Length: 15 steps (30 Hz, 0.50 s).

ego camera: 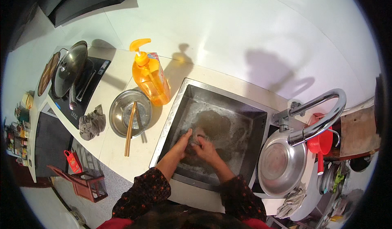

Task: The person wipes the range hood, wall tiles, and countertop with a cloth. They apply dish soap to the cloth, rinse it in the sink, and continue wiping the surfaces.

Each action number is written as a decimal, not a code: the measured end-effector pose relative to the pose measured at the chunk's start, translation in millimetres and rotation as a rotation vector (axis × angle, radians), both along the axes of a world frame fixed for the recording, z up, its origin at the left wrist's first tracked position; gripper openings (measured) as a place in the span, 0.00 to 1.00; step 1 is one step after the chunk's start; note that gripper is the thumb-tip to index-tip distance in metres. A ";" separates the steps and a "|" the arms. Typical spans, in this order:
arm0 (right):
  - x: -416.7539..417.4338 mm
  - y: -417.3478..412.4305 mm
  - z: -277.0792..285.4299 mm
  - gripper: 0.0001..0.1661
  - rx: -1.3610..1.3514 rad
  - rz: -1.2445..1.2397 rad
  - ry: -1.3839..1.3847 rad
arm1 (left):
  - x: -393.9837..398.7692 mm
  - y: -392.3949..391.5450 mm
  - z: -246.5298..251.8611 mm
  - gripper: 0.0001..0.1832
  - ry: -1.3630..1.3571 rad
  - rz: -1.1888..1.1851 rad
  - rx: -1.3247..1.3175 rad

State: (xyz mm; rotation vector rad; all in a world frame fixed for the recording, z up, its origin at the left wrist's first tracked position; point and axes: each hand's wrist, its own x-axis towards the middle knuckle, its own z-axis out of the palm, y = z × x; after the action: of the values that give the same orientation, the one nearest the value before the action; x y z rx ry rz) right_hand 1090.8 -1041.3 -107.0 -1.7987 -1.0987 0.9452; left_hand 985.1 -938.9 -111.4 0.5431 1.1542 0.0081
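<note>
Both my hands are low inside a square stainless steel sink [167, 124], close together above its wet bottom. My left hand [183, 141] has its fingers stretched upward, palm turned inward. My right hand [204, 147] is beside it, fingers bent towards the left palm. Blur hides whether anything small is between them. Murky water or a dark wet patch [212, 123] lies on the sink bottom beyond the hands. Left of the sink, a steel bowl [114, 115] carries a pair of wooden chopsticks [130, 124] across its rim. An orange pump bottle of liquid [150, 79] stands behind the bowl.
A chrome faucet [318, 131] arches at the sink's right, over an upturned or empty-looking steel basin [277, 164]. A red plastic ladle [320, 143] is beyond it. Grey cloths lie left [92, 123] and lower right [291, 203]. A lidded pan [69, 71] sits on the black cooktop [99, 72].
</note>
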 end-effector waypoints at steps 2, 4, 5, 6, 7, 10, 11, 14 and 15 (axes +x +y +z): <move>-22.8 -5.4 56.1 0.14 0.063 0.015 -0.078 | -5.9 13.2 -9.8 0.41 -0.298 -0.038 -0.193; -38.6 -2.0 64.7 0.14 0.116 -0.046 -0.158 | 0.9 10.7 -32.1 0.36 -0.269 0.035 -0.141; -48.7 0.4 65.3 0.14 0.131 -0.099 -0.195 | 3.1 6.8 -38.2 0.33 -0.253 0.076 -0.121; -53.9 1.1 63.8 0.14 0.153 -0.153 -0.231 | 10.7 1.3 -22.2 0.24 -0.217 0.149 -0.083; -51.4 3.7 56.7 0.13 0.135 -0.197 -0.315 | 15.0 -1.5 -15.5 0.24 -0.195 0.161 -0.054; -44.9 17.8 25.5 0.12 0.142 -0.296 -0.488 | 17.5 -12.0 -15.6 0.22 -0.142 0.156 0.001; -36.4 19.1 18.4 0.12 0.186 -0.314 -0.499 | 17.4 -17.4 -19.6 0.22 -0.129 0.155 0.018; 20.0 6.3 -18.4 0.17 0.002 -0.342 -0.407 | 26.3 -34.3 -10.8 0.21 -0.062 0.093 0.046; 25.9 1.6 -0.4 0.19 -0.018 -0.461 -0.198 | 28.7 -33.8 4.0 0.22 -0.047 0.031 0.056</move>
State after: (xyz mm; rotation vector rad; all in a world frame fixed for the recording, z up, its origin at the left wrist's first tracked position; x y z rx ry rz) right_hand 1116.7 -1039.7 -107.4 -2.0720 -0.7377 0.5112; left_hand 1013.7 -972.7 -107.4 0.5719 1.1187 0.0795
